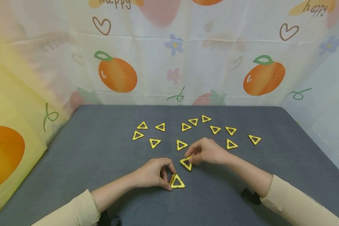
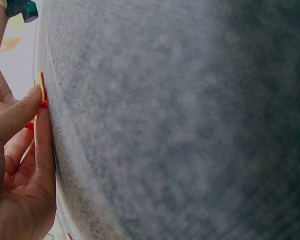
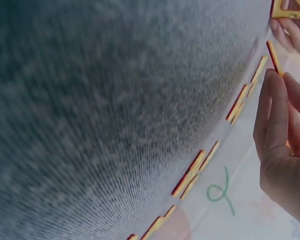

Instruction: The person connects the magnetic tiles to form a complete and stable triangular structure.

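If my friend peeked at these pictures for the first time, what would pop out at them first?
Probably the bright yellow, hollow triangular pieces scattered over the dark grey table. Next, near the front middle, a bare left hand grips a yellow triangle, while a bare right hand pinches another just beyond it. Big printed oranges also stand out on the white patterned cloth behind.

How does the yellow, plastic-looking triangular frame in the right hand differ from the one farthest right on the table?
The right hand pinches the held yellow triangular frame, while the farthest-right yellow triangular frame lies untouched.
The held frame is tilted; the farthest-right frame lies flat on the dark grey table.
The hand partly covers the held frame; the farthest-right frame shows whole.
Both are yellow with open centres.
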Demonstrator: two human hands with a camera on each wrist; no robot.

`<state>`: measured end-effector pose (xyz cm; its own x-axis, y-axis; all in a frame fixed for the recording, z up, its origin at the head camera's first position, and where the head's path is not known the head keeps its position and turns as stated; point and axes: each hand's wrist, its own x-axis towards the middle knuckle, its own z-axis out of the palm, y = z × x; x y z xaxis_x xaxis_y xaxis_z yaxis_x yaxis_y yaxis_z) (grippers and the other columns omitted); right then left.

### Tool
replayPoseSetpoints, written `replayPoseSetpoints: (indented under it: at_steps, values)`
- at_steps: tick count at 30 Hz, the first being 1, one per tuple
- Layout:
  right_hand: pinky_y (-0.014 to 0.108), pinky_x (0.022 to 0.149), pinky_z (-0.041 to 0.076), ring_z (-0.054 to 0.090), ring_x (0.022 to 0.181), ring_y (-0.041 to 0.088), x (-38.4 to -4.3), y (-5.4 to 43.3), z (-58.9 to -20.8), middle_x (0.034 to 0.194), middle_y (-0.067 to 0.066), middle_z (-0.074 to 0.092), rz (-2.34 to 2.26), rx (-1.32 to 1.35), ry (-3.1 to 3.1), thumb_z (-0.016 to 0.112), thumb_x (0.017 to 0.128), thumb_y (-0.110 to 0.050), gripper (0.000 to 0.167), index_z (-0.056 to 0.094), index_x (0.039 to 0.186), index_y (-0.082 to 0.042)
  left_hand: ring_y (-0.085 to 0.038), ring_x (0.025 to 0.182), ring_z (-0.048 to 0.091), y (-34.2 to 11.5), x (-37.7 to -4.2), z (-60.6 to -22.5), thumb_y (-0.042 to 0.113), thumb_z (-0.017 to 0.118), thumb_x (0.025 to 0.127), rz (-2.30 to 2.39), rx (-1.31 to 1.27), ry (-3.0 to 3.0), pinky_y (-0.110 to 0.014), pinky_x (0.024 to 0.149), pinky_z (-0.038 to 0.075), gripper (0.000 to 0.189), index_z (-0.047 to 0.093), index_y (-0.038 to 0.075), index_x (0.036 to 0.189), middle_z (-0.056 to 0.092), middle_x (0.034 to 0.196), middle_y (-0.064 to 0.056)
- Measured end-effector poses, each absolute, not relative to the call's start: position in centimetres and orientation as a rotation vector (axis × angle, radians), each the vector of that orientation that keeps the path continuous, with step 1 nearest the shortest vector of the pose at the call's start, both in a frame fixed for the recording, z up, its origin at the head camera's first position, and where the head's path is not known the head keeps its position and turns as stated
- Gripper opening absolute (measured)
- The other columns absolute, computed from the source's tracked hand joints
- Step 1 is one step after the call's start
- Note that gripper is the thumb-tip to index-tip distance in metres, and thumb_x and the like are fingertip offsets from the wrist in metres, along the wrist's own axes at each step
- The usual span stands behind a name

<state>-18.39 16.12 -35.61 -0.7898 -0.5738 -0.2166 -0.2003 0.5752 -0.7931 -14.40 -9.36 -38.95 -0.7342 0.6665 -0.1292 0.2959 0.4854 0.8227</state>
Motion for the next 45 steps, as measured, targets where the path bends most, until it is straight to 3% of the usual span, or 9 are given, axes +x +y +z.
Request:
replayPoseSetpoints:
  at_steps: [9,24,45]
  values:
    - [0.032,0.071,0.060,0.070,0.073,0.015,-17.3,15.7,-36.2,0.081,0.009,0.072,-1.198,-0.594,2.192,0.072,0.086,-0.009,0.015,0.073,0.100,-0.003,-0.005,0.063,0.065,-9.4,-14.3,-39.0,0.010,0.089,0.069,1.149,0.792,2.304,-0.021,0.059,0.053,0.038,0.065,0.015,0.097,0.069,0.075,0.000]
    - [0.028,0.067,0.059,0.067,0.067,0.012,-16.2,15.3,-36.4,0.076,0.008,0.069,-1.160,-0.616,2.194,0.070,0.083,-0.006,0.014,0.071,0.097,-0.004,-0.005,0.062,0.065,-9.4,-14.3,-39.0,0.009,0.089,0.069,1.156,0.795,2.298,-0.021,0.059,0.053,0.038,0.065,0.015,0.097,0.069,0.076,-0.001]
    - [0.032,0.066,0.061,0.070,0.066,0.013,-15.9,14.6,-36.7,0.073,0.006,0.067,-1.198,-0.598,2.136,0.072,0.084,-0.007,0.016,0.070,0.099,-0.001,-0.005,0.062,0.065,-9.4,-14.2,-39.0,0.010,0.089,0.069,1.151,0.781,2.297,-0.021,0.058,0.053,0.038,0.064,0.015,0.098,0.070,0.072,-0.002]
